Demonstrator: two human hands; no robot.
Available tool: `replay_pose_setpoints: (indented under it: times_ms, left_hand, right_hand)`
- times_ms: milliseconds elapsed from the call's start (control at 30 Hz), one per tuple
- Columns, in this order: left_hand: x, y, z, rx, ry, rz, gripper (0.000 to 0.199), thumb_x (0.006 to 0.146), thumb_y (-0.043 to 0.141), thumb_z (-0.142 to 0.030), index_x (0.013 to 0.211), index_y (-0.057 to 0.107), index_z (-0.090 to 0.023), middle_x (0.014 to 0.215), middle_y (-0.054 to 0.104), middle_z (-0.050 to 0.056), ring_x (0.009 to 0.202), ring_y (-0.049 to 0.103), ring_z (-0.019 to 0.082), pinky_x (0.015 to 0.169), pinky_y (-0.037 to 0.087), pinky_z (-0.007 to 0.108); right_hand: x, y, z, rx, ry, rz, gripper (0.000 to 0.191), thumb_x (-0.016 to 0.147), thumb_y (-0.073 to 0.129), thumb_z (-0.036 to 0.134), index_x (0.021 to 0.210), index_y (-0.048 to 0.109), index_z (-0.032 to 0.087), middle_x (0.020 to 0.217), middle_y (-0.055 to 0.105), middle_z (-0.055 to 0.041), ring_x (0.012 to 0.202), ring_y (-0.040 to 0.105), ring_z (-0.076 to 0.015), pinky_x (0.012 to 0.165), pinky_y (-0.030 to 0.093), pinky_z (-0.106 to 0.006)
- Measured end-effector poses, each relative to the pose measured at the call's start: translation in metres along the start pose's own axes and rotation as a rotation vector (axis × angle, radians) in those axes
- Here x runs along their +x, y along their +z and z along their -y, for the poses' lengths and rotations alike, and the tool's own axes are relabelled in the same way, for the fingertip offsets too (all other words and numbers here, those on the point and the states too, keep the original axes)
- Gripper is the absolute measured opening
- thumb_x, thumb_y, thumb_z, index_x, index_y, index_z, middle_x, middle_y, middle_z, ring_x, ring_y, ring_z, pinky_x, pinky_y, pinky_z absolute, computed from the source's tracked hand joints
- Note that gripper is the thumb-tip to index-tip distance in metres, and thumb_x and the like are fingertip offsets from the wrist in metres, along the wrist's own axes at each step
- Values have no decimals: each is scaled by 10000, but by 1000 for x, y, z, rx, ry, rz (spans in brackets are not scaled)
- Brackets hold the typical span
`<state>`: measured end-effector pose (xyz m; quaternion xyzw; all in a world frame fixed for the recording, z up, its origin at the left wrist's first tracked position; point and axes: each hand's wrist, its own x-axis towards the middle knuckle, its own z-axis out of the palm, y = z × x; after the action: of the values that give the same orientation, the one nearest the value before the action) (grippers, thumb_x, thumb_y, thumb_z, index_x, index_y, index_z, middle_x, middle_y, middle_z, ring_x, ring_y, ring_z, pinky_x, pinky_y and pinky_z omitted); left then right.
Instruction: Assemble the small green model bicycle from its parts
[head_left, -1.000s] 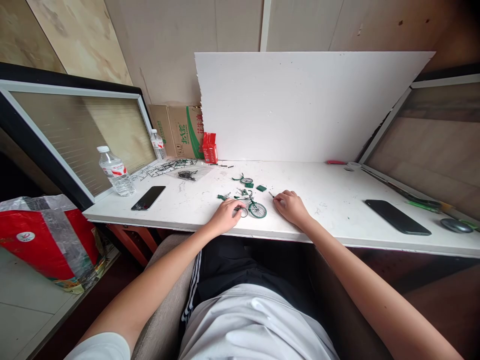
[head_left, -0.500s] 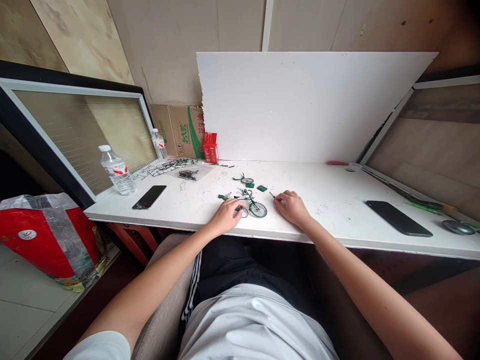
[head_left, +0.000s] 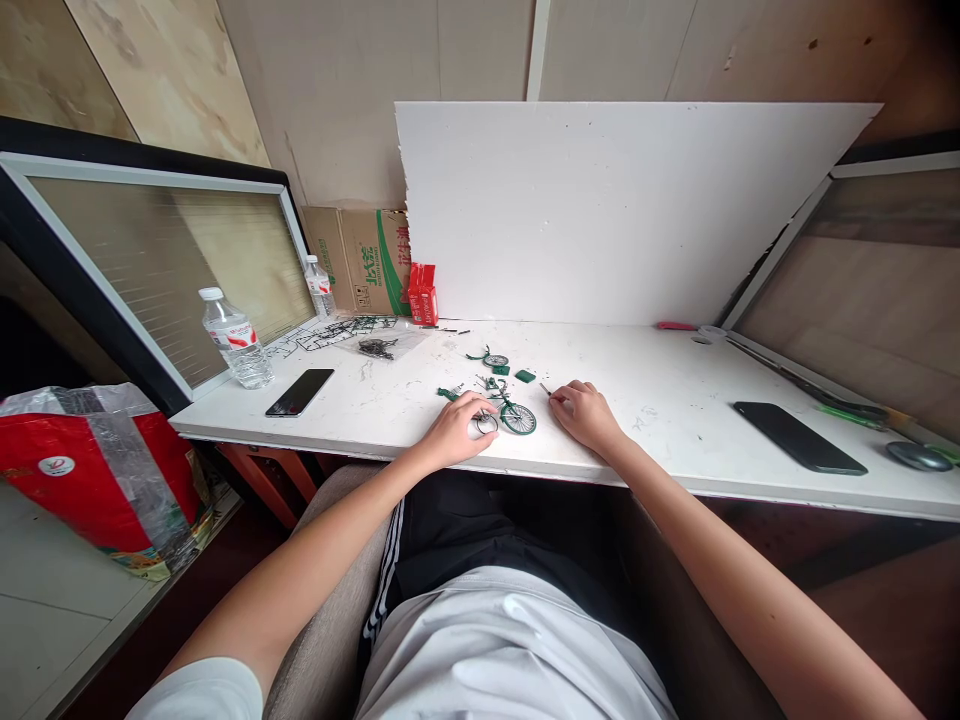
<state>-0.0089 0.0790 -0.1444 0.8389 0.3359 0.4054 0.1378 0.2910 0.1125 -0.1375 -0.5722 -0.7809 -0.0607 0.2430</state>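
Observation:
A small green model bicycle point(head_left: 504, 402) lies on the white table in front of me, its spoked front wheel pointing right. My left hand point(head_left: 456, 430) curls around its rear end, with thumb and forefinger at opposite edges of a thin dark wheel ring point(head_left: 486, 423). To the right of the bicycle, my right hand point(head_left: 583, 414) rests on the table. Its thumb and forefinger pinch a short thin stick-like piece point(head_left: 546, 389), too small to name. Behind the bicycle lie green block-like parts point(head_left: 525, 376) and a loose wheel assembly point(head_left: 495, 360).
Black part frames point(head_left: 345, 333) and a clear bag point(head_left: 382, 347) lie back left. A phone point(head_left: 300, 392) and a water bottle point(head_left: 236, 340) stand left; another phone point(head_left: 799, 437) and a mouse point(head_left: 918, 456) lie right. A white board point(head_left: 622, 210) leans behind a red box point(head_left: 423, 293).
My left thumb has moved down, away from the forefinger, so more of the wheel ring shows between them. My right hand keeps its pinch in nearly the same place.

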Motion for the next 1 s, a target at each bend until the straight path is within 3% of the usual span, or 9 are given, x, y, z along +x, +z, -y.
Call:
replay_pose_setpoints:
  times_ms: [1000]
  left_hand:
    - [0, 3, 5, 65, 28, 30, 257, 948, 648, -193, 1192, 703, -247, 1199, 725, 80, 1166, 678, 245, 1064, 529, 418]
  right_hand:
    - [0, -2, 1, -23, 1, 18, 265, 1027, 513, 294, 990, 750, 180, 1027, 720, -130, 924, 614, -260, 804, 442, -326]
